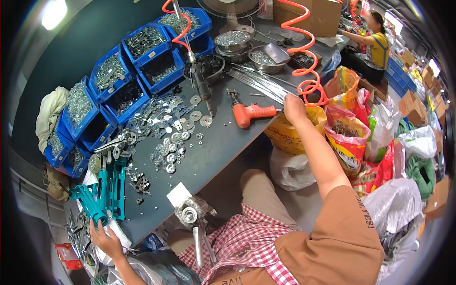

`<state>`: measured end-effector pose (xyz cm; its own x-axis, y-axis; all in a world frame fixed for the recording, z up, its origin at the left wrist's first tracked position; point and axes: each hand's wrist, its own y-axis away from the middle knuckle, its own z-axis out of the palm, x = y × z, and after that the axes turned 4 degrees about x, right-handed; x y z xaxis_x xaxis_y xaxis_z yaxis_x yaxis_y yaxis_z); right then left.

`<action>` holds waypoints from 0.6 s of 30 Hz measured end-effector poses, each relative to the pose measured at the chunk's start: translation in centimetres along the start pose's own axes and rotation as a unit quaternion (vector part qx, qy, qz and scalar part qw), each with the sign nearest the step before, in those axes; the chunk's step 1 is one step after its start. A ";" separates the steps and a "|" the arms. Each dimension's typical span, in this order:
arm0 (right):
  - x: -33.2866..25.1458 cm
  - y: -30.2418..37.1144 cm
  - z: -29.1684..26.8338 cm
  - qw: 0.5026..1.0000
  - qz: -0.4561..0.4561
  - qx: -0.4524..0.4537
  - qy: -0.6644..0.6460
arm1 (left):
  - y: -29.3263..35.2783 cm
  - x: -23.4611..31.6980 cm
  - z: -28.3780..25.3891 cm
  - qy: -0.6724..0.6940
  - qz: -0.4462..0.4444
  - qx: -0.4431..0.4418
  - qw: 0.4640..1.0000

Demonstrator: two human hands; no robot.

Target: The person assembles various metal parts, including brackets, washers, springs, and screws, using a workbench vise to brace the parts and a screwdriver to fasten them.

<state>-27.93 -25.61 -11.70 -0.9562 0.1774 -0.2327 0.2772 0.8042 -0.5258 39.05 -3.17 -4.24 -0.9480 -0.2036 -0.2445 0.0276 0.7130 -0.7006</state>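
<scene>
My right hand (295,110) is at the table's right edge, its fingers closed on the near ends of thin silver metal rods (256,81) lying in a loose bundle. Just left of that hand lies an orange air-powered tool (249,114). My left hand (107,241) is at the lower left with its fingers apart, next to the near end of a teal frame-like part (92,204). Whether its fingertips touch that part I cannot tell. More teal parts (116,187) stand beside it. A metal fixture with a round collar (189,215) juts from the table's front edge.
Blue bins (110,72) of small metal parts line the back left. Washers and flat plates (161,116) are scattered mid-table. A screwdriver-like tool (199,83) hangs from an orange coiled hose. Steel bowls (268,59) sit behind; filled sacks (344,135) stand right. Another person (375,45) sits beyond.
</scene>
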 end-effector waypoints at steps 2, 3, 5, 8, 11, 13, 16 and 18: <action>-1.3 -0.5 -0.4 0.999 0.004 0.028 -0.045 | 0.2 2.2 -1.4 0.038 -0.007 0.006 0.999; -1.9 -0.8 -1.2 0.995 0.015 0.057 -0.081 | 0.2 3.6 -1.9 0.085 -0.008 0.012 0.996; -2.8 -1.8 -2.5 0.991 -0.002 0.086 -0.105 | 0.1 6.8 -2.7 0.112 -0.035 -0.012 0.993; -2.6 -3.5 -1.9 0.988 -0.031 0.105 -0.107 | 0.7 10.9 -2.2 0.188 -0.033 -0.069 0.979; 0.1 -4.0 2.0 0.992 -0.123 -0.002 0.003 | 0.5 14.6 -1.7 0.267 -0.022 -0.103 0.958; -0.2 -4.0 3.1 0.991 -0.115 -0.062 -0.008 | 0.0 16.8 -2.0 0.386 -0.044 -0.125 0.913; -1.8 -5.1 3.4 0.991 -0.111 -0.048 -0.054 | -1.1 19.7 -1.9 0.478 -0.008 -0.160 0.864; -4.7 -6.7 3.6 0.981 -0.087 -0.067 -0.158 | -1.1 21.2 -1.1 0.522 0.016 -0.175 0.835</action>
<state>-24.92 -33.86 -10.05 -0.9051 -0.1373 -0.4024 0.0774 0.8775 -0.4734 18.57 -7.54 -7.90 -0.7139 0.3842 0.5854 0.1362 0.8962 -0.4221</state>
